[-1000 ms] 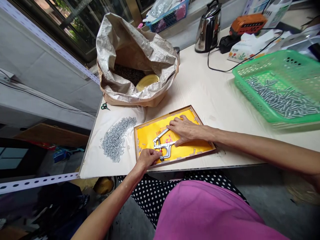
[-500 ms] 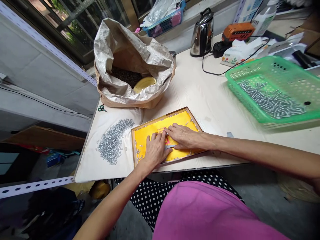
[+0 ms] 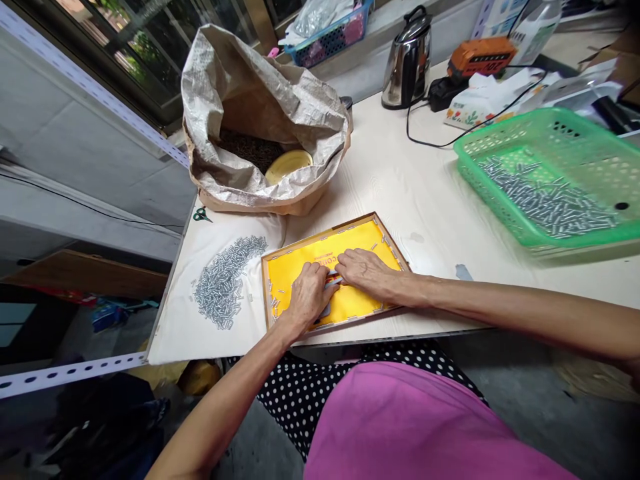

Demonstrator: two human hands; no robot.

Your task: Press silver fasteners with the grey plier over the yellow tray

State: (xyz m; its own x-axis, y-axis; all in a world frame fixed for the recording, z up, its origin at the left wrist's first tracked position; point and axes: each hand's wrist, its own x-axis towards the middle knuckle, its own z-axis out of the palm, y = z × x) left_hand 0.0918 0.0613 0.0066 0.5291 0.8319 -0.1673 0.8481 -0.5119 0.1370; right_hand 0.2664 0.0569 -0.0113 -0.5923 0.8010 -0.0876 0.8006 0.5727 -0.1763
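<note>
Both my hands are over a shallow tray [image 3: 350,303] with a yellow, printed bottom and a brown rim. My left hand [image 3: 310,293] has its fingers curled round a thin pale blue-grey piece [image 3: 333,283], whose exact kind I cannot make out. The fingers of my right hand [image 3: 367,272] are closed at the other end of that piece; the fingertips are partly hidden. Small silvery metal pins [image 3: 274,303] lie along the tray's left side, and more line its edges. Left of the tray, a heap of similar metal pieces [image 3: 220,287] rests on a white cloth [image 3: 175,327].
A large woven sack [image 3: 240,190] with dark contents and a yellow dish [image 3: 289,167] stands behind the heap. Small green scissors [image 3: 201,214] lie by the table's left edge. At right is a green basket [image 3: 505,220] of metal pins. A kettle [image 3: 407,63] and cord stand at the back.
My fingers have curled in more and drawn slightly back from the printed lettering, which shows more now. The pale piece between my hands has shifted a little up and left.
</note>
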